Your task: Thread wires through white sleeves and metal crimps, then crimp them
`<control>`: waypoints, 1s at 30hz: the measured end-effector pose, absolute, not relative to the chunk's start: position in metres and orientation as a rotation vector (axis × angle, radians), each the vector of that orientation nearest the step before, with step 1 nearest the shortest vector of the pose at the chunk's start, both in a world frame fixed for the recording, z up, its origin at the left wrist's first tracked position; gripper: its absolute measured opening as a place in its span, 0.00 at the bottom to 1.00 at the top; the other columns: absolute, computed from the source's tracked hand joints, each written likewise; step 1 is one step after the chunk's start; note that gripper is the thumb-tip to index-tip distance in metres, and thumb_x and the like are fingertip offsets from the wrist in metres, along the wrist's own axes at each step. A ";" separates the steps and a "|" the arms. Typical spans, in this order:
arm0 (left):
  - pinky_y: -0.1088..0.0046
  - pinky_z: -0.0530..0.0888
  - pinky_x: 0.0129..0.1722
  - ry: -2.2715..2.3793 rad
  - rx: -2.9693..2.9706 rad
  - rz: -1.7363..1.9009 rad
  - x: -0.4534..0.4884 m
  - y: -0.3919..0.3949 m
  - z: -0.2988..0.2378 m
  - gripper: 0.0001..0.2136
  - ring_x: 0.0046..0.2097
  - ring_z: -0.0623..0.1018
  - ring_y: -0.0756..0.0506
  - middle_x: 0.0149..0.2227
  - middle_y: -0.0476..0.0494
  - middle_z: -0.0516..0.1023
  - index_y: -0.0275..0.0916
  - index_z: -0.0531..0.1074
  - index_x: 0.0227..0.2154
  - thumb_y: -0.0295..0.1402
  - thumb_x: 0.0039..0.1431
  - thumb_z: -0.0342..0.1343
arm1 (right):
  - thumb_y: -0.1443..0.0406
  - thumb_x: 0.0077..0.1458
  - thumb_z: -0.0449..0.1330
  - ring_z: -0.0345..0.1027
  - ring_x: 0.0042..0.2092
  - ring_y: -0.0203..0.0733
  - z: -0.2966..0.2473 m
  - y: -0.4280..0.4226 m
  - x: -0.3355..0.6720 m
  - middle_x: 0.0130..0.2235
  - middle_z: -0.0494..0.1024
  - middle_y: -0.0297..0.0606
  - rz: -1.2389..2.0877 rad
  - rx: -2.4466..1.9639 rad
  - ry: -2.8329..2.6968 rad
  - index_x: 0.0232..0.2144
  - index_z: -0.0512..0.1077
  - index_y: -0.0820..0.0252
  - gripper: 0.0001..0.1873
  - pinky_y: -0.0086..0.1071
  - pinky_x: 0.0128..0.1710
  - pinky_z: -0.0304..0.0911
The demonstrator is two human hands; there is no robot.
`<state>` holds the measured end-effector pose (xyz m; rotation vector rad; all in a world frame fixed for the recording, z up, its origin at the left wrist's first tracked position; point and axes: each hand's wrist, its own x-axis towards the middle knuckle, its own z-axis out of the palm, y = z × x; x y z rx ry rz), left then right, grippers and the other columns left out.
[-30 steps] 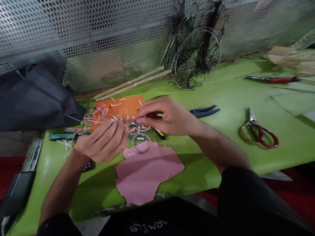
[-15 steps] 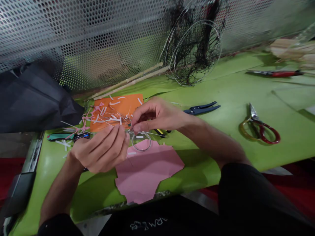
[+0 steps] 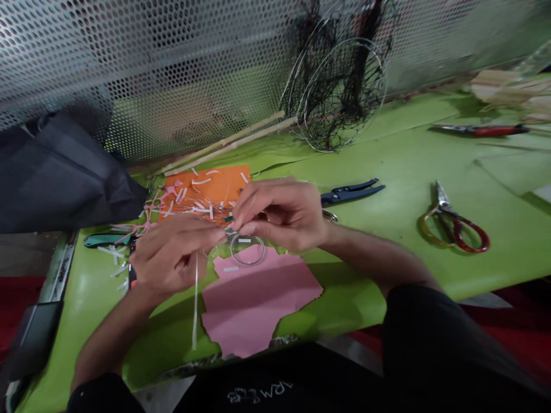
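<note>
Left hand (image 3: 174, 255) and right hand (image 3: 279, 215) are both closed, fingertips pinching thin strands (image 3: 206, 207) together just above a wire ring (image 3: 247, 249); a white strip (image 3: 195, 304) hangs below the left hand. The ring sits at the top edge of a pink sheet (image 3: 258, 304), near an orange sheet (image 3: 206, 186) strewn with paper bits. Blue pliers (image 3: 350, 194) lie just beyond the right hand.
</note>
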<state>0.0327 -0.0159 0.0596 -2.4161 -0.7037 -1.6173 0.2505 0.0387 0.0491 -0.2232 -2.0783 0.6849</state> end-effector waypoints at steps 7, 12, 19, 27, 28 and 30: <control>0.75 0.77 0.20 -1.541 -2.917 -2.272 0.062 -0.029 0.058 0.10 0.21 0.79 0.50 0.23 0.51 0.80 0.42 0.75 0.32 0.39 0.68 0.61 | 0.59 0.66 0.58 0.78 0.35 0.37 0.037 0.037 0.258 0.34 0.83 0.32 0.184 -0.294 -2.080 0.35 0.78 0.45 0.09 0.32 0.40 0.77; 0.72 0.82 0.31 -1.193 -2.439 -1.731 0.034 -0.019 0.060 0.05 0.31 0.85 0.49 0.33 0.51 0.86 0.46 0.79 0.40 0.29 0.63 0.64 | 0.69 0.64 0.62 0.80 0.41 0.37 0.045 0.049 0.255 0.39 0.85 0.36 0.039 -0.163 -1.865 0.42 0.77 0.54 0.06 0.31 0.40 0.76; 0.66 0.86 0.46 -0.481 -2.454 -1.157 0.008 -0.007 0.065 0.09 0.45 0.86 0.45 0.45 0.44 0.87 0.39 0.79 0.45 0.23 0.65 0.59 | 0.55 0.69 0.60 0.68 0.26 0.28 0.055 0.067 0.252 0.27 0.79 0.36 1.499 -0.256 -1.896 0.33 0.79 0.67 0.20 0.21 0.23 0.62; 0.64 0.85 0.48 -0.455 -2.531 -1.070 0.014 -0.005 0.067 0.09 0.43 0.86 0.44 0.42 0.40 0.86 0.33 0.79 0.45 0.22 0.66 0.56 | 0.66 0.53 0.74 0.73 0.27 0.28 0.043 0.069 0.248 0.29 0.83 0.36 2.076 -0.169 -1.607 0.34 0.80 0.67 0.10 0.20 0.28 0.70; 0.64 0.85 0.48 -0.460 -2.520 -1.087 0.014 -0.004 0.066 0.09 0.43 0.86 0.44 0.41 0.40 0.87 0.33 0.79 0.44 0.21 0.65 0.57 | 0.67 0.52 0.74 0.74 0.27 0.28 0.042 0.070 0.248 0.29 0.83 0.35 2.076 -0.182 -1.598 0.34 0.80 0.67 0.09 0.20 0.28 0.70; 0.66 0.85 0.47 -0.462 -2.506 -1.115 0.015 -0.002 0.064 0.10 0.42 0.86 0.44 0.40 0.41 0.87 0.33 0.79 0.44 0.20 0.63 0.58 | 0.68 0.51 0.75 0.75 0.28 0.28 0.041 0.071 0.248 0.29 0.84 0.36 2.063 -0.196 -1.588 0.34 0.80 0.67 0.10 0.19 0.28 0.70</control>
